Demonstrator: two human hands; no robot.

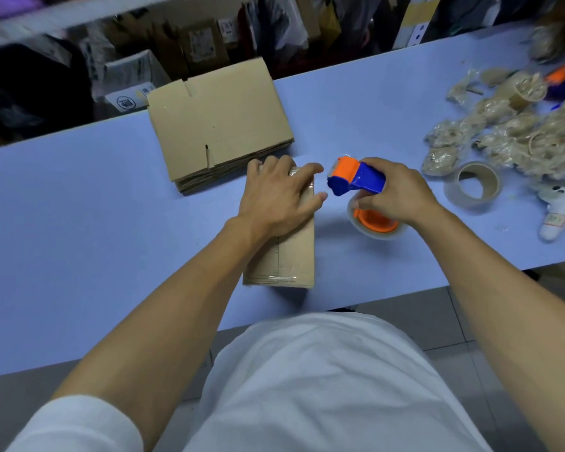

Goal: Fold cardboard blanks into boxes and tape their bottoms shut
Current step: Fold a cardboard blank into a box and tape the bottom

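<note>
A small folded cardboard box point(296, 256) stands on the blue table point(79, 223) in front of me, its taped bottom facing up. My left hand point(274, 194) lies flat on the box's far end, fingers spread and pressing the clear tape down. To its right, my right hand point(398, 197) grips a blue and orange tape dispenser point(356, 181) with its roll of clear tape, held just off the box's right side. A stack of flat cardboard blanks point(219, 125) lies behind the box.
A spare roll of tape point(477, 184) sits to the right, with a heap of crumpled used tape and empty cores point(509, 125) beyond it. A white gun-shaped tool point(555, 213) lies near the table's right front edge. Shelves of parcels stand behind the table.
</note>
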